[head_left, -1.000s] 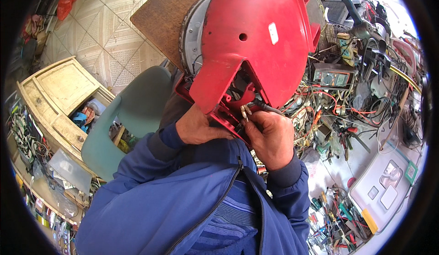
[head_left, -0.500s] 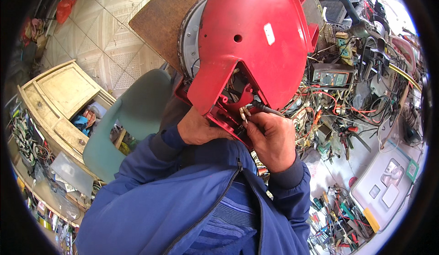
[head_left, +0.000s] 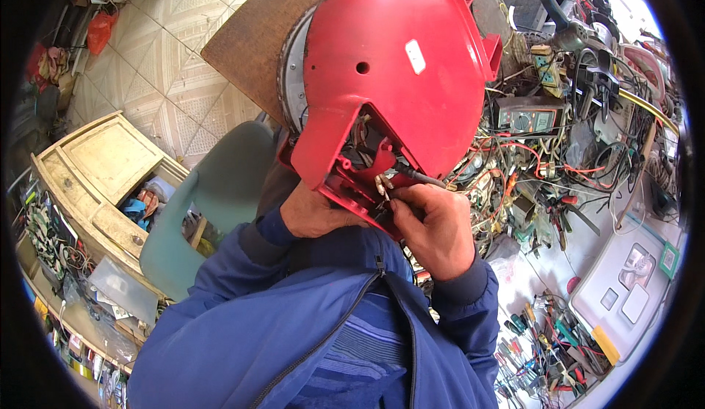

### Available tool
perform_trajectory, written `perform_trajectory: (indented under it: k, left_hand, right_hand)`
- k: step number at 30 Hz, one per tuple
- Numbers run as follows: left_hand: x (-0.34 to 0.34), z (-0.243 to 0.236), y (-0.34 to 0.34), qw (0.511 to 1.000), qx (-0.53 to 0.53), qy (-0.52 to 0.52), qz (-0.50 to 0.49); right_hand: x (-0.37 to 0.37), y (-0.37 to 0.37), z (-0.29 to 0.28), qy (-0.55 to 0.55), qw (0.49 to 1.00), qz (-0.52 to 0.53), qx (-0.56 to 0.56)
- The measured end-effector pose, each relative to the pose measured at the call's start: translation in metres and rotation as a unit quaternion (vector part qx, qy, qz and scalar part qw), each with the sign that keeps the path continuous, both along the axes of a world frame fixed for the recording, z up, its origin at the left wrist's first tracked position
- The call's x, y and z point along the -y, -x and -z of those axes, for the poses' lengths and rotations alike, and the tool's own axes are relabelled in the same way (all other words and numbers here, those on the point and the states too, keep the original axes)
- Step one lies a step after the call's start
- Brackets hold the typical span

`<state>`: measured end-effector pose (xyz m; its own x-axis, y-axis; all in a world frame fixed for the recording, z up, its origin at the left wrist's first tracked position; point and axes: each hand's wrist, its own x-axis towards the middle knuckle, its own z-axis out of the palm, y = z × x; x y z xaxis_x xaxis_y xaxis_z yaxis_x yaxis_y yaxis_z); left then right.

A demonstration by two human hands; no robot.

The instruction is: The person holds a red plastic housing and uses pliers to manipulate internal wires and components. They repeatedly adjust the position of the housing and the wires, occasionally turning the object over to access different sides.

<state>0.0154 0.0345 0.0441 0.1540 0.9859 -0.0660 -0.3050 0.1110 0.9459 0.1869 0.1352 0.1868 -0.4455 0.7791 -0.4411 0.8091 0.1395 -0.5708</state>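
Red housing [head_left: 389, 108], white patch [head_left: 415, 56] unreadable, lies long axis away from wearer [head_left: 294, 313], open end nearest, right hand [head_left: 435, 225] pinching pale connectors [head_left: 382, 185] there, left hand [head_left: 312, 212] under edge, finger grip hidden.

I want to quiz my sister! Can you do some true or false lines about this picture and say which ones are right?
1. The red shell has a round hole. True.
2. The left hand is touching the chair. False: it is against the red shell.
3. The right hand is at the pale wires. True.
4. The chair is bright orange. False: it is greyish green.
5. The meter is to the right of the shell. True.
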Motion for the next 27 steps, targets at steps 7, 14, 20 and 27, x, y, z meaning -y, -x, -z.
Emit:
perform_trajectory:
  k: [7, 14, 20, 27]
  left_hand:
    - [-0.003, -0.003, 0.002, 0.998, 0.047, 0.046, 0.012]
    - [0.000, -0.001, 0.002, 0.994, 0.082, 0.075, 0.001]
    - [0.001, 0.001, 0.000, 0.991, 0.106, 0.084, -0.003]
    - [0.000, 0.001, 0.005, 0.995, 0.072, 0.074, 0.009]
  right_hand:
    - [0.018, 0.019, -0.004, -0.115, 0.993, 0.036, 0.011]
    - [0.021, 0.027, 0.003, -0.175, 0.984, 0.028, 0.030]
    - [0.022, 0.033, 0.009, -0.218, 0.975, 0.023, 0.033]
    - [0.023, 0.033, 0.021, -0.225, 0.974, 0.033, 0.001]
